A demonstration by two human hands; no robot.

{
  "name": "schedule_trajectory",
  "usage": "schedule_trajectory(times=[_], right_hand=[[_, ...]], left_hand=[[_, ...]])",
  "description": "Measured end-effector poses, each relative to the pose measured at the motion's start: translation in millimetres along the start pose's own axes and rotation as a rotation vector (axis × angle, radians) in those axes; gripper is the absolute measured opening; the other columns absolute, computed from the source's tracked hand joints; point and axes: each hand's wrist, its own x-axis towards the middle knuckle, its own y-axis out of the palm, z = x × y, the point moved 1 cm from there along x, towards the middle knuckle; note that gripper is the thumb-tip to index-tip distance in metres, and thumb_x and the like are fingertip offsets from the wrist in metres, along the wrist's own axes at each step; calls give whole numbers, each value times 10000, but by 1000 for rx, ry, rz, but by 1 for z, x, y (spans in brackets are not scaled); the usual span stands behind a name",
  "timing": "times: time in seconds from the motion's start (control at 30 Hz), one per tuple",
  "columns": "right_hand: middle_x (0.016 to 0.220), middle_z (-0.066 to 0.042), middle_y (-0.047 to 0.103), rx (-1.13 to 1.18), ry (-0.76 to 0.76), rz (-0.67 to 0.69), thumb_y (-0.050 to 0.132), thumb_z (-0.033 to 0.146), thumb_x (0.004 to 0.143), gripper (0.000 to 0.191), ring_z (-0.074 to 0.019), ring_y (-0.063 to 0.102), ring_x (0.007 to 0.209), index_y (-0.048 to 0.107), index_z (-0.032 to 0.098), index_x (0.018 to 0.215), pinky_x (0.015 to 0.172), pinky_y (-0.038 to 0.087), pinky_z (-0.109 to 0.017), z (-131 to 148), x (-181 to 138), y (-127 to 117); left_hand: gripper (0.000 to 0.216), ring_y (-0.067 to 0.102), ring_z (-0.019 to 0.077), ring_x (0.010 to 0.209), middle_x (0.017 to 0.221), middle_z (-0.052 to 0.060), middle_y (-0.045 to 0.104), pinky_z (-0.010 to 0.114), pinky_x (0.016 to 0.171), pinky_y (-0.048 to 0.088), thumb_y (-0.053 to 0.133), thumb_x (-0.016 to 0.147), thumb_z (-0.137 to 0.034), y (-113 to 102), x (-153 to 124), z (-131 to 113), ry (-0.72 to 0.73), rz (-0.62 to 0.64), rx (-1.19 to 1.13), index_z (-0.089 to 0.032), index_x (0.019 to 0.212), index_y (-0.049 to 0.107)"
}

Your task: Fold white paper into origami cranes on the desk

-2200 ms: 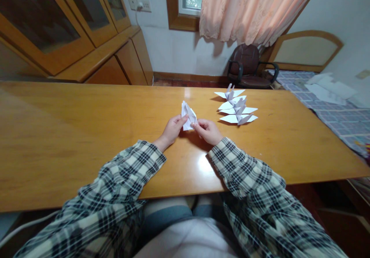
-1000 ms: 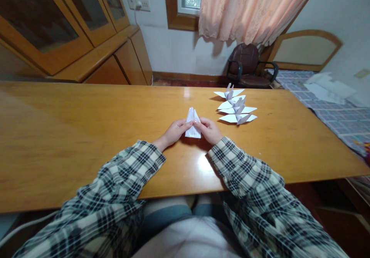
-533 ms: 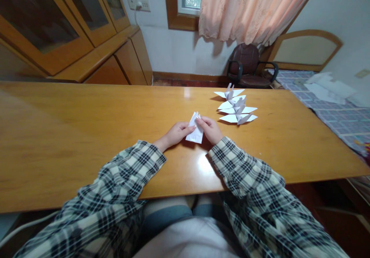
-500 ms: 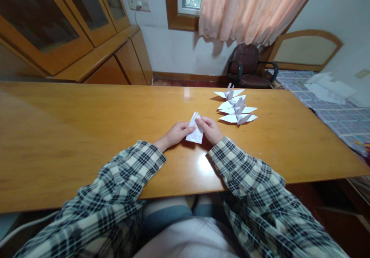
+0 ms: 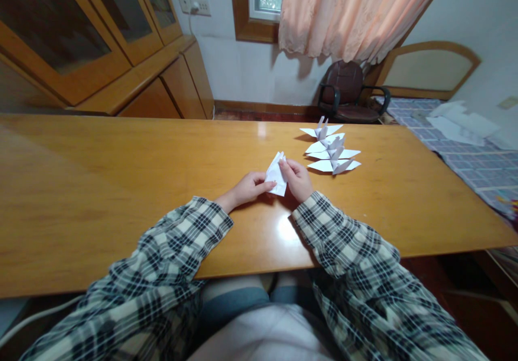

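Observation:
A small piece of folded white paper [image 5: 277, 179] is held between both hands just above the desk, its layered tips pointing away from me. My left hand [image 5: 251, 186] pinches its lower left side, thumb lying across the front. My right hand [image 5: 298, 178] grips the upper right edge between thumb and fingers. Some fingers are hidden behind the paper. Beyond my right hand, several white origami cranes [image 5: 334, 165] stand in a row with their wings spread.
The wooden desk [image 5: 121, 188] stretches wide to both sides. Behind it are a glass-fronted cabinet [image 5: 133, 91], a brown armchair [image 5: 343, 88] and a pink curtain [image 5: 335, 15]. At right, a bed [image 5: 457, 150] with a checked cover carries white sheets of paper [image 5: 461, 126].
The folded paper has shifted slightly up and to the right. My right hand's fingers have curled more around its upper edge. The cranes have stayed put.

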Motion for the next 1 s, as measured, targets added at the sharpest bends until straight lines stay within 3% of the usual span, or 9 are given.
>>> schedule_trajectory(times=[0.2, 0.4, 0.67, 1.0], right_hand=[[538, 48, 414, 64, 9, -91, 465, 735, 862, 554, -99, 370, 484, 524, 213, 688, 460, 307, -247, 1, 2, -3], [557, 88, 438, 98, -56, -119, 640, 604, 829, 379, -91, 375, 448, 521, 251, 898, 430, 305, -227, 1, 1, -2], [591, 75, 438, 7, -155, -101, 644, 570, 831, 353, -86, 368, 479, 547, 235, 883, 471, 310, -243, 5, -2, -2], [595, 61, 449, -60, -105, -87, 669, 553, 809, 344, -103, 374, 537, 599, 221, 867, 520, 320, -257, 5, -4, -3]], left_hand=[[553, 619, 121, 539, 645, 30, 652, 226, 522, 516, 681, 738, -673, 2, 1, 3, -33, -91, -47, -124, 769, 626], [598, 594, 100, 540, 736, 43, 678, 208, 500, 495, 672, 725, -704, 1, 3, 3, 5, -191, -42, -121, 847, 619], [543, 556, 95, 529, 712, 31, 651, 198, 468, 456, 651, 773, -667, 2, 3, 7, 30, -231, 11, -129, 833, 596], [497, 600, 119, 574, 763, 36, 685, 230, 532, 486, 678, 804, -590, 4, 2, 7, 60, -251, -33, -144, 1000, 575]])
